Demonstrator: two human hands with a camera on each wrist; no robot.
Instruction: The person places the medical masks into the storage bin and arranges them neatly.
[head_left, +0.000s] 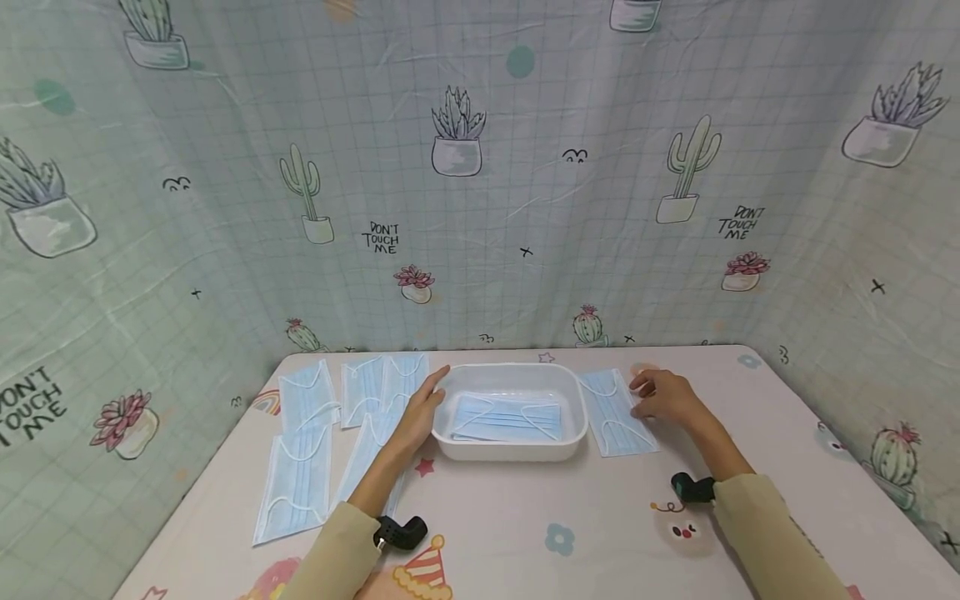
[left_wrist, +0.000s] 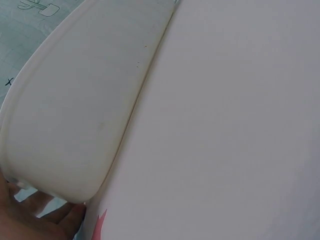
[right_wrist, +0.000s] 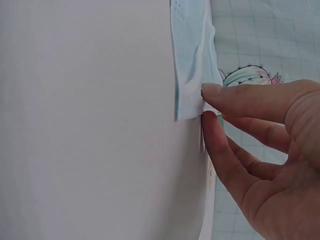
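Observation:
A white plastic tub (head_left: 510, 451) stands mid-table with blue disposable face masks (head_left: 506, 418) lying inside it. At its left end, my left hand (head_left: 422, 414) grips the wall; in the left wrist view its fingers (left_wrist: 65, 220) curl around the tub's corner. Just right of the tub lies a single face mask (head_left: 617, 414) with white ear loops. My right hand (head_left: 667, 397) pinches that mask's right edge between thumb and fingers. Seen from the right wrist, the thumb (right_wrist: 250, 100) presses the mask's edge (right_wrist: 189, 100), with the index finger close below.
Several more blue masks (head_left: 296, 475) lie at the table's left, some overlapping, partly behind my left forearm. A printed pale cloth covers the table (head_left: 510, 533). Behind and at both sides hangs a cactus-print curtain (head_left: 480, 217). Each wrist carries a small black device (head_left: 401, 533).

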